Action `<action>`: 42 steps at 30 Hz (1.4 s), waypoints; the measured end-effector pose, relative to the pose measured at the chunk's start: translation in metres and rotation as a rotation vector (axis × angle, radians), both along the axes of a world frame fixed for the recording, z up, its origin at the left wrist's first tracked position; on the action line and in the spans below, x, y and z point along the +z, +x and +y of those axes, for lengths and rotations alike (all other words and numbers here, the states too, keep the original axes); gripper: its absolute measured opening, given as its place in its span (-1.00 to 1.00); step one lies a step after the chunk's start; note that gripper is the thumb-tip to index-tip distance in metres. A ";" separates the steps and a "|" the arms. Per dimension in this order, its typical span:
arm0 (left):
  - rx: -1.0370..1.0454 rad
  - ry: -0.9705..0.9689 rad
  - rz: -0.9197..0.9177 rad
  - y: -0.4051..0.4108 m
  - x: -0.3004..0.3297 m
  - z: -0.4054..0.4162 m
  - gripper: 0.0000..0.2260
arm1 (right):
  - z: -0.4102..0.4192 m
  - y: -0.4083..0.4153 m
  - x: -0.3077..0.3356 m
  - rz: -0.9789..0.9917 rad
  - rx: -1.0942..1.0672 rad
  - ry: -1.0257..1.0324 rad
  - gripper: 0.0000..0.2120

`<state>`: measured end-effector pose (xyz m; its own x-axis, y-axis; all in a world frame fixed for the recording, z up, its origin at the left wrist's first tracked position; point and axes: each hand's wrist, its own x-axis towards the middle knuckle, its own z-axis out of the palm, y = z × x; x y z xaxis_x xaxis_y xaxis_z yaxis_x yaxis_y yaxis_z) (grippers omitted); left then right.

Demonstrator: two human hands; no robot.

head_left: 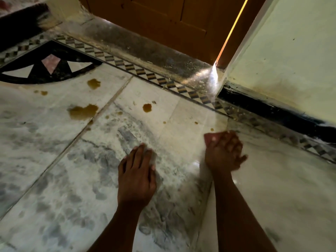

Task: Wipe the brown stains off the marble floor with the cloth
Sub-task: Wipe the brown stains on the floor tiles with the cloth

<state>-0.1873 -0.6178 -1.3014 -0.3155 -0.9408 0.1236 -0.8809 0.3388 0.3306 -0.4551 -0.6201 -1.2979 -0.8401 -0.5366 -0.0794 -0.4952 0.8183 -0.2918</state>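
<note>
brown stains [82,111] dotted the marble floor [54,179] left of the cloth [211,138], well apart. the left hand [135,176] lay flat, fingers straight, holding nothing. the right hand [224,152] (blurred) pressed the reddish cloth, fingers bent over it.

door: I see brown wood door [163,19] at top, bright light strip [234,28] along its right edge
threshold: dark, dusty sill [145,50] just below door
border: checkered inlay strip [138,71] runs diagonally beside sill
inlay: black curved motif [45,70], pink diamond, top left
wall: pale wall [291,60] right, black skirting [272,108] at base
</note>
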 end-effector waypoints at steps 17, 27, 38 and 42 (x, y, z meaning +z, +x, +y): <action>0.011 0.007 -0.013 0.000 0.000 0.000 -0.48 | -0.054 0.002 0.010 -0.020 0.441 0.096 -0.23; 0.009 0.040 0.012 -0.001 0.004 0.001 -0.49 | -0.018 -0.045 0.003 0.001 0.334 0.118 -0.34; 0.061 0.031 0.082 0.001 0.013 0.003 -0.49 | 0.065 0.050 0.007 0.039 0.654 0.067 -0.35; 0.159 -0.003 0.032 -0.001 0.008 0.002 -0.50 | 0.023 0.028 0.000 0.058 0.179 0.030 -0.32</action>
